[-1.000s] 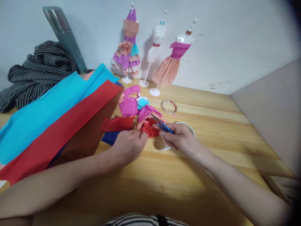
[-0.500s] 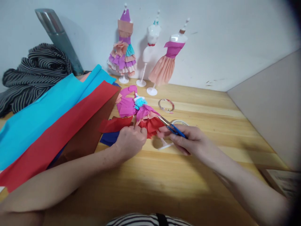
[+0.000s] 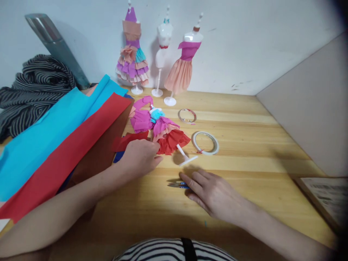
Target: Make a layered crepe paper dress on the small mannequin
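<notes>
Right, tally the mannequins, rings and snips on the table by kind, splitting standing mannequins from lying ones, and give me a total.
Standing mannequins: 3
Lying mannequin: 1
Rings: 2
Blue-handled snips: 1
Total: 7

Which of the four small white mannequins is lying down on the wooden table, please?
The white mannequin in a cyan top and magenta, peach and red skirt: its base is tipped on edge, while the other three mannequins stand near the wall.

Left fingers (image 3: 151,145) curled, right fingers (image 3: 192,183) extended.
</notes>
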The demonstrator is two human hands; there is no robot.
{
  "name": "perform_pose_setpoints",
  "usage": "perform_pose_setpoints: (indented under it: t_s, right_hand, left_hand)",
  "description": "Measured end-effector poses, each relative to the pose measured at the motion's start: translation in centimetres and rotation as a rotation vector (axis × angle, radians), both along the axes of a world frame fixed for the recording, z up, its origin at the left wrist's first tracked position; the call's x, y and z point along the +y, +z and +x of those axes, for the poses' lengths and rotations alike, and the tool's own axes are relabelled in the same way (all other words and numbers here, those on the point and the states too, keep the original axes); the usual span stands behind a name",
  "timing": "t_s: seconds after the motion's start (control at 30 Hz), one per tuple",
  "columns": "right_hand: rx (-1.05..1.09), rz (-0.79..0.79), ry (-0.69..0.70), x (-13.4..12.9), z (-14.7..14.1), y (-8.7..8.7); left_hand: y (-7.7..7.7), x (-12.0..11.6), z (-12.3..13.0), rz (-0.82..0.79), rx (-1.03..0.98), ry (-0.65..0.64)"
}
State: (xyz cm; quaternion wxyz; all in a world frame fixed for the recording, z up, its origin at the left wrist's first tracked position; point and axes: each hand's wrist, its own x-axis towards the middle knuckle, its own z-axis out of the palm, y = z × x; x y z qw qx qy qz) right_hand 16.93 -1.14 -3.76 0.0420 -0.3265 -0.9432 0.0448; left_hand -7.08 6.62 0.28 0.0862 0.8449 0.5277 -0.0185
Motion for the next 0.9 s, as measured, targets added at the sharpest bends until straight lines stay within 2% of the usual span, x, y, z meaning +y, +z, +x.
perform_pose_setpoints:
  t_s: [0.1,0.17,0.23,0.3,0.37,0.43,0.53,0.6,0.73,0.9]
  right_hand:
    - [0.088,0.080,0.001,-0.3,-0.4,1.5]
    - [0.209,0.112,-0.031,0.0,-0.9,2.8]
    - [0.284,0.170,-0.102,1.2,-1.7,4.1]
    - [0.192,0.191,-0.238,3.0,-2.8,5.0]
    - [-0.003,0.078,-0.363,5.0,-4.0,5.4]
    - [-0.158,-0.036,-0.464,6.6,-5.1,5.5]
    - [-0.249,-0.121,-0.564,7.7,-6.0,5.2]
    - [-0.213,-0.135,-0.584,7.7,-6.1,5.0]
    - [0.015,-0.189,-0.536,7.0,-5.6,4.8]
    - [0.244,-0.445,-0.486,6.8,-5.0,5.3]
  left_hand:
    - [1.3,-0.1,-0.5,-0.005,-0.013,0.051]
    - [1.5,-0.4,-0.4,0.037,-0.040,0.055]
    - [1.0,-0.8,0.0,0.108,-0.048,0.042]
    - [0.0,-1.1,0.8,0.205,-0.032,0.014]
    - [-1.2,-1.1,1.6,0.285,-0.016,-0.058]
    - [-2.1,-0.9,2.1,0.294,-0.010,-0.127]
    - [-2.4,0.0,2.1,0.265,-0.025,-0.112]
    - [-2.1,0.7,1.6,0.234,-0.056,-0.054]
    - [-1.0,1.8,0.5,0.135,-0.145,-0.004]
    - [-0.4,2.6,-0.2,0.069,-0.324,0.012]
